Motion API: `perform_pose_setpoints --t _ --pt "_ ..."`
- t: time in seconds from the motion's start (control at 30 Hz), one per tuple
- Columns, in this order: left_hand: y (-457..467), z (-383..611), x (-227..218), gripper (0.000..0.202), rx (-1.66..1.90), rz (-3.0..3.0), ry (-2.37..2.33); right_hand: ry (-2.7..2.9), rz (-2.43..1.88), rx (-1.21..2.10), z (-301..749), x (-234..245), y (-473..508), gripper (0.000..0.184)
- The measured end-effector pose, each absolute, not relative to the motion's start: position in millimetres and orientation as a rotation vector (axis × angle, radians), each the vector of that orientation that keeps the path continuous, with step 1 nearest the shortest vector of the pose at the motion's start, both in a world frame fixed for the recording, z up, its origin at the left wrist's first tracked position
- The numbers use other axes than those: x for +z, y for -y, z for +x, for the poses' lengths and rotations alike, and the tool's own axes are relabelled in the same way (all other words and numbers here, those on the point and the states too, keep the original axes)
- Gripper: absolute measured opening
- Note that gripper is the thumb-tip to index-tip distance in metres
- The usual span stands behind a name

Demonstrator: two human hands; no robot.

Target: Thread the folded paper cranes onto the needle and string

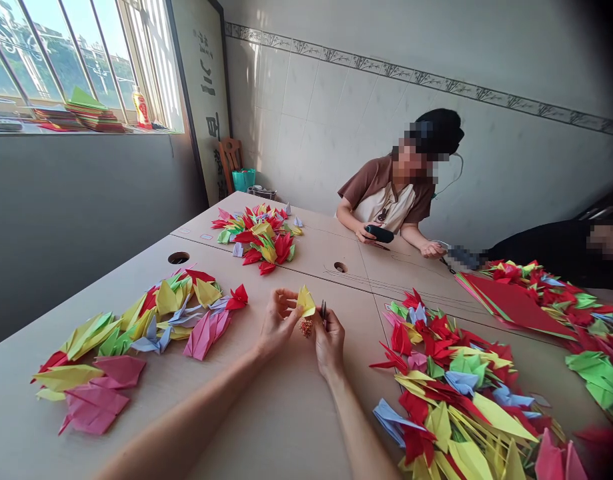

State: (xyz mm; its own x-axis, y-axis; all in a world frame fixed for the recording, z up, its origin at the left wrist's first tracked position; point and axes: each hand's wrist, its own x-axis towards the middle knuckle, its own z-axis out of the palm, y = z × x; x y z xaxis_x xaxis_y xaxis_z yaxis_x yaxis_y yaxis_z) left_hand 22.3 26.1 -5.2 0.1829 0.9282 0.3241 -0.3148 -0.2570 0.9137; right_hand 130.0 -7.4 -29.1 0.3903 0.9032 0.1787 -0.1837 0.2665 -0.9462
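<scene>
2 bare hands: L hand (280,316), R hand (329,345). Btwn them 1 yellow folded-paper piece (306,301), 1 small orange beaded clump (306,327), plus 1 dark metal pointed tool (323,311) at R hand. 4 heaps of multicolour paper origami cranes, too many to count singly: 1 left of hands (136,340), 1 straight ahead (256,237), 1 near right (451,393), 1 far right (551,293). Also far right, 1 stack of red paper sheets (516,307). Ahead, 2 round holes (179,257) (339,267) in 1 beige table (296,427), 2 seated co-workers (386,200) (551,257).
</scene>
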Motion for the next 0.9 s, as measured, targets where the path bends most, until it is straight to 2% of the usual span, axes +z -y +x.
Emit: perform_pose_setpoints --t 0.23,0.77,0.9 --pt "-23.4 19.8 -4.8 0.019 1.368 1.479 -0.754 0.854 -1.052 0.876 128.8 -28.0 7.1 0.032" --pt "-29.7 20.8 -5.0 0.032 1.072 1.328 -0.616 0.929 -1.118 0.765 131.2 -27.2 8.0 0.029" --pt "-32.2 22.4 -6.3 0.029 1.186 1.361 -0.687 0.925 -1.195 0.665 129.9 -25.5 7.9 0.031"
